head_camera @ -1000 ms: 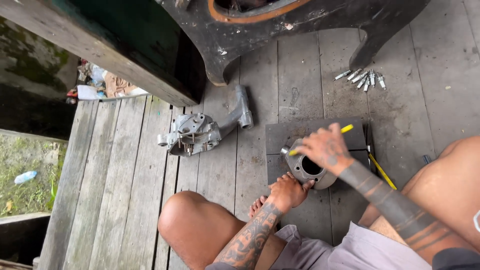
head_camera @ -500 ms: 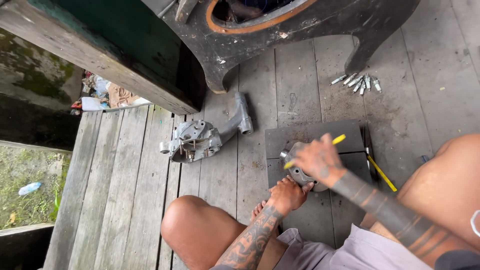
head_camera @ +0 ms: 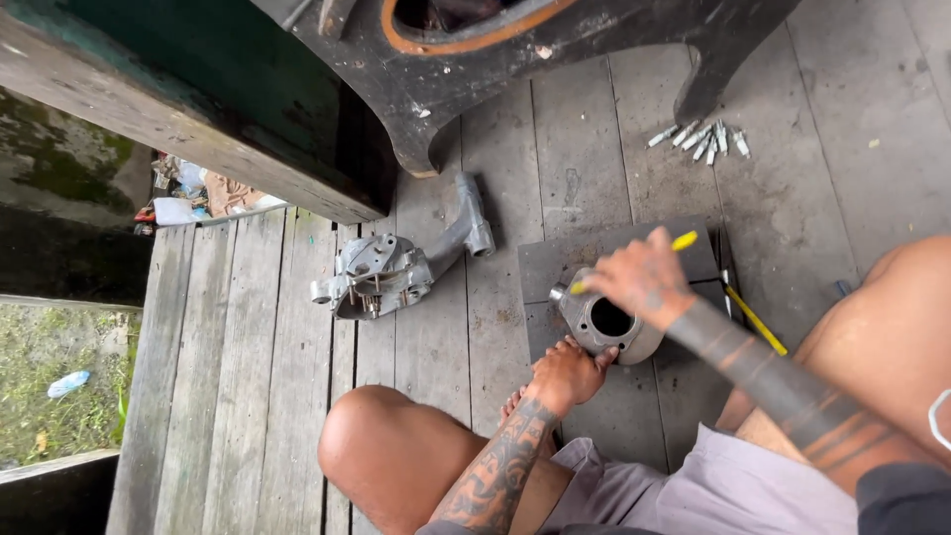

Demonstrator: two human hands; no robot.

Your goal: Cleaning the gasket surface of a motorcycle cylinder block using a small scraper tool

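On grey slab [head_camera: 555, 260]: left hand [head_camera: 567, 374] still steadies engine cylinder [head_camera: 602, 323]; right hand [head_camera: 642, 279], gripping yellow-handled tool [head_camera: 684, 240], has shifted over bore.

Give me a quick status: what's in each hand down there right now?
Left hand steadying the grey metal cylinder on the dark mat. Right hand on top, grip closed on a yellow-handled tool. Engine casing lies apart, nothing blocking.

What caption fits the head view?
Seated on a plank floor, left hand steadies a metal cylinder; right hand holds a yellow-handled tool.
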